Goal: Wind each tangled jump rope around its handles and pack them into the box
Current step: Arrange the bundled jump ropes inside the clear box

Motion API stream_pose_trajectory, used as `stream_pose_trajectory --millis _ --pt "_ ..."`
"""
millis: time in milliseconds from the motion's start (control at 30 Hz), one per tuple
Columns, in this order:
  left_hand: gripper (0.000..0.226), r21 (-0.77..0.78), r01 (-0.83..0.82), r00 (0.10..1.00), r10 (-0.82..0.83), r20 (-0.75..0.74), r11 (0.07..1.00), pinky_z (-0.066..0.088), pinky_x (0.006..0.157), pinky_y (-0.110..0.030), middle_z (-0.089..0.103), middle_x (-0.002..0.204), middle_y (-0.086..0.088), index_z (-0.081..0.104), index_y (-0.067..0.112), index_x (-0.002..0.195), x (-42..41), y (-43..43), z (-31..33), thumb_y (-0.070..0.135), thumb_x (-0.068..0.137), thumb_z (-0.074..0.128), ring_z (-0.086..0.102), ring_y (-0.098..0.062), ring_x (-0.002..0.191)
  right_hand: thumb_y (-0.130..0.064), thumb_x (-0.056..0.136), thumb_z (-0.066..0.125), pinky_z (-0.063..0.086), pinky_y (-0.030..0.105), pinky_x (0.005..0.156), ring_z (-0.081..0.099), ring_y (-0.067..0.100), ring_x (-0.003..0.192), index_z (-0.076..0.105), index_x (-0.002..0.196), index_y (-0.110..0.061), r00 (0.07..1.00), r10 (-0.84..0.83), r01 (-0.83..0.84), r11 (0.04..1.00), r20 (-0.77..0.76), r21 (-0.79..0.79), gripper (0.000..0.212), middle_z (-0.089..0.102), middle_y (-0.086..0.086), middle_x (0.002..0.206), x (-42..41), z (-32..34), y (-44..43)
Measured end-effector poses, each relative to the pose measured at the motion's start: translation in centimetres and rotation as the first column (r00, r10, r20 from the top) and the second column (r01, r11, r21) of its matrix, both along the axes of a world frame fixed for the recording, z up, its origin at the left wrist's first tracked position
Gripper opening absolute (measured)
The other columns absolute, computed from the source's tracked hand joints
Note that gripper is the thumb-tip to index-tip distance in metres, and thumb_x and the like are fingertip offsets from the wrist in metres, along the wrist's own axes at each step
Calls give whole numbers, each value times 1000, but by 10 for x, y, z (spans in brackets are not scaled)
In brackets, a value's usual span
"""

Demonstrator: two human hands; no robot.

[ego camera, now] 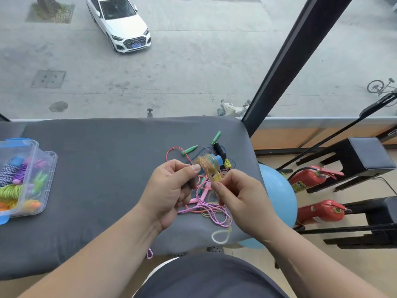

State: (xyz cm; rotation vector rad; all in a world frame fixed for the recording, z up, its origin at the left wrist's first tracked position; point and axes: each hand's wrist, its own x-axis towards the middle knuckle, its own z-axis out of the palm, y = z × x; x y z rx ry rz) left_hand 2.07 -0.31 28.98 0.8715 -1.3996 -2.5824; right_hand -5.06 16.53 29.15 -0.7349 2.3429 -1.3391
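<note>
Just right of the frame's centre, above the table, the yellow-gold braided jump rope with blue plastic handles [207, 165] is partly wound. A thick coil sits round the handles, while a loose tail drops past the right hand [238, 194] towards the table's near edge. The left hand [171, 190] holds the handles, thumb pressed on top. The right hand's grip is narrow, pinching the cord just below the coil. By my reading, this rope needs more turns before it can go to the box.

At the left edge of the frame, the clear plastic box with blue latches [51, 157] stands open on the grey-covered table [103, 179], already holding several wound ropes in purple, green and orange.

Under and beyond the hands lies a tangle not yet sorted: a pink-and-white braided rope [209, 208], a thin cord with green handles [190, 149] and a black handle [219, 148]. The loose tail crosses that pile and could snag it.

At right, off the table, are a light-blue exercise ball [277, 194] and two red fire extinguishers [311, 177].
</note>
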Motion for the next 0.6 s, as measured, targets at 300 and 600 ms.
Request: stream_pose_trajectory --millis 300,600 --pt "26 -110 426 904 -427 23 898 18 43 -18 52 60 -9 55 14 77 14 -8 9 15 68 79 32 -11 43 -26 94 67 43 30 62 48 6 64 67 79 -27 879 440 -476 812 181 337 15 61 -3 69 -54 1 2" --pt "33 -571 410 910 -271 315 712 57 72 -49 73 79 -13 63 17 68 10 -11 -15 30 54 90 64 -23 65 -29 90 69 47 26 66 60 9 72 75 89 -20 864 499 -403 760 -61 510 11 67 -10 75 -57 23 -34"
